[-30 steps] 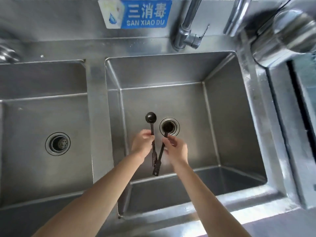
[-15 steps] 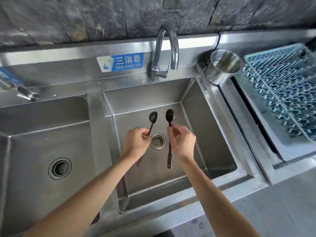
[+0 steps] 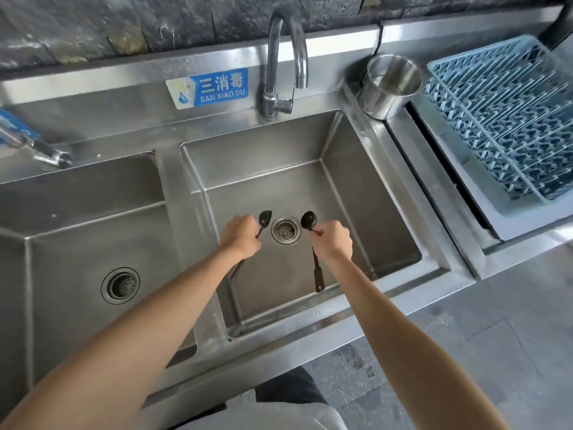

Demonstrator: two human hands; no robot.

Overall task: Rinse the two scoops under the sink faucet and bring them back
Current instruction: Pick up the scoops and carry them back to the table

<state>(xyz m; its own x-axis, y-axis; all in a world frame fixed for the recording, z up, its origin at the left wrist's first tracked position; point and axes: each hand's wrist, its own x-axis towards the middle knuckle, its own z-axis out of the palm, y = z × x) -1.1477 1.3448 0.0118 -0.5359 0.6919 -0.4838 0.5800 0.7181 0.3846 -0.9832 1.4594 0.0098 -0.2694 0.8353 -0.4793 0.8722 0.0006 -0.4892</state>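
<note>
Over the right-hand basin [image 3: 356, 193] of the steel sink, the person held one dark scoop in each hand. The left hand [image 3: 240, 235] was closed around the stem of the left scoop [image 3: 265, 218], whose bowl pointed toward the back wall and stood just left of the drain [image 3: 286, 230], while its handle end stuck out below the wrist toward the front edge. The right hand [image 3: 333, 242] pinched the right scoop [image 3: 308, 220] just under its bowl, which sat just right of the drain, and the long handle hung down toward the front edge of the basin. The two scoops were apart, one on either side of the drain, above the basin floor.

The faucet [image 3: 286, 57] rose from the back ledge, its spout curving over the back of the basin. No water could be seen running from it, and both bowls sat well forward of the spout.

Several things could go wrong from there, in my judgement. With both hands full, working the faucet lever would mean freeing fingers, and a thin, wet handle could slip and clatter into the basin. The right scoop looked the more exposed, being pinched near the bowl with its long handle dangling, so a knock on the front wall could twist it loose. A hard stream hitting a bowl face-up would likely splash over the ledge toward the steel cup [image 3: 390, 85] at the back right corner.
</note>
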